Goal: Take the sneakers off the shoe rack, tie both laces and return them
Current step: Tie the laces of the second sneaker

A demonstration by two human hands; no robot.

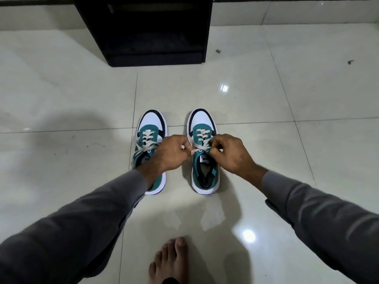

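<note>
I see both sneakers side by side on the tiled floor, toes toward the black shoe rack. My left hand and right hand each pinch the laces of the right sneaker; the left sneaker sits just beside it.
</note>
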